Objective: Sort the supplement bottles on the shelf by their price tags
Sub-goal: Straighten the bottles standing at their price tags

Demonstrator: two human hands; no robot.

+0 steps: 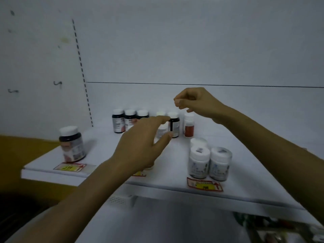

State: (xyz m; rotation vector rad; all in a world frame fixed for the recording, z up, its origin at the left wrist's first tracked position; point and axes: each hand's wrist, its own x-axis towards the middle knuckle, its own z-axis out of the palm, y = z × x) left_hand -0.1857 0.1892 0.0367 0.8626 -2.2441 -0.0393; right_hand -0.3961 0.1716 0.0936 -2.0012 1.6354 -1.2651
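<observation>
Mid-sort, reach phase. Left hand (140, 142) is reaching over the shelf (105, 153) toward the back row, grip apart. Thumb and forefinger are bracketing a small white bottle (162, 131) just beside the dark bottle (174, 125); can't tell if they're touching it. Right hand (198, 102) is hovering above the red bottle (189, 128), grip curled together, nothing visible in it. A big dark bottle (72, 144) is sitting front left behind a yellow price tag (70, 167), and white bottles (199, 162) front right behind another tag (204, 185). Next move, I'd guess: closing on the small white bottle, lifting straight up to avoid knocking its neighbours, then matching it to a tag.
</observation>
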